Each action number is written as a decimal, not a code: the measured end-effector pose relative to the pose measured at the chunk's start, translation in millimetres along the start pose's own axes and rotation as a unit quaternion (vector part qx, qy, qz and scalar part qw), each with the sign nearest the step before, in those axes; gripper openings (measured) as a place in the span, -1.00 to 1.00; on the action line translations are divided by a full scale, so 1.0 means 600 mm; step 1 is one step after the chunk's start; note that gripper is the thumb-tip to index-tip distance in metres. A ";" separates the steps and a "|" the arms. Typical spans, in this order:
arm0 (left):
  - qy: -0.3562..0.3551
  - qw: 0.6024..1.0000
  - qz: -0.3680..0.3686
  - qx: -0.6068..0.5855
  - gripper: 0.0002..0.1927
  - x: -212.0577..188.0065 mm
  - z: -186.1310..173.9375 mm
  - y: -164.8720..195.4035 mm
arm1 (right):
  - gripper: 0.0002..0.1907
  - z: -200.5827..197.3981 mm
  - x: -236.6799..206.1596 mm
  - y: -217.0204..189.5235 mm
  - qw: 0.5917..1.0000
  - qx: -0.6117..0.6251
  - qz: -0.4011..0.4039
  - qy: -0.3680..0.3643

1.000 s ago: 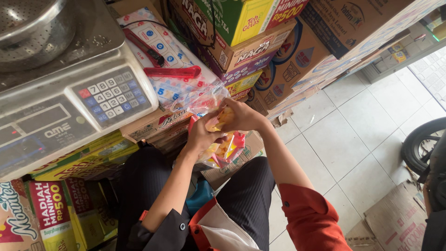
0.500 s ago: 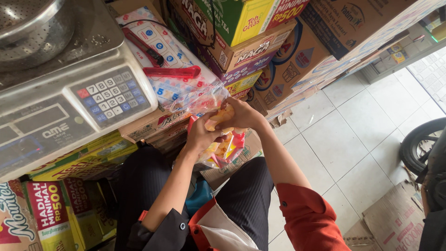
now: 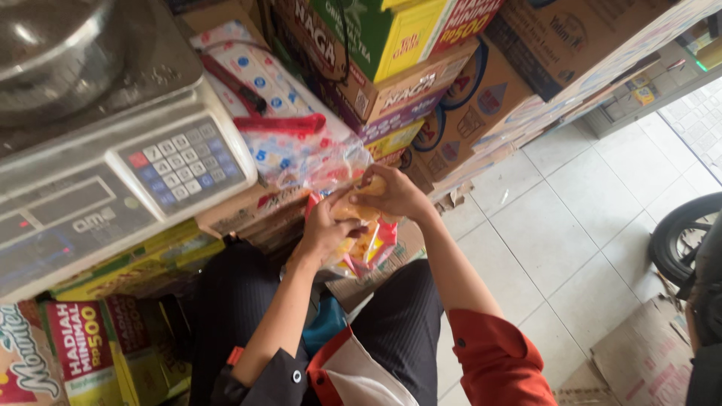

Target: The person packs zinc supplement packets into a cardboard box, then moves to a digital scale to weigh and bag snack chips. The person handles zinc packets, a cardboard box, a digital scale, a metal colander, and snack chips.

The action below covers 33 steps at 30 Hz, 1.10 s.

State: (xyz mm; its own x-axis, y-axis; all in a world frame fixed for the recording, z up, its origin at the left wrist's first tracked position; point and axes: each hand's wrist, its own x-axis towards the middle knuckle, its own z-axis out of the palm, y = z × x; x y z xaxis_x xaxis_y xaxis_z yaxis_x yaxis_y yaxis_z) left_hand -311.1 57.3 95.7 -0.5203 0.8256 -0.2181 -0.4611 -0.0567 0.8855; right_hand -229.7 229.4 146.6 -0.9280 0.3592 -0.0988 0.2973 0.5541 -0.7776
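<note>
Left hand (image 3: 325, 229): closed around the yellow-red snack packets (image 3: 366, 242), gripping from the left.
Right hand (image 3: 395, 194): clasps the packets' top.
Packets: between both hands, below the clear plastic bag (image 3: 301, 154).

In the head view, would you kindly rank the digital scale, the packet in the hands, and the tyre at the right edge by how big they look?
1. Digital scale, largest, though it sits nearest the camera.
2. Tyre, only partly in frame, so its rank against the packet is unsure.
3. Packet, much of it covered by the left hand and right hand.
</note>
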 end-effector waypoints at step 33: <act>0.037 0.998 0.049 0.008 -0.24 -0.013 0.000 -0.013 | -0.76 0.142 0.003 -0.010 0.844 0.421 0.011 0.333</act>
State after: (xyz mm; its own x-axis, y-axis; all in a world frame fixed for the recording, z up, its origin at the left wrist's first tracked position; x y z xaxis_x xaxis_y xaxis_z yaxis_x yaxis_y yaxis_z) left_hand -303.5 51.5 90.6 -0.6141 0.7729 -0.1596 -0.3938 -0.1248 0.9107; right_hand -252.1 162.5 98.3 -0.5094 0.8599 0.0338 -0.2125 -0.0877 -0.9732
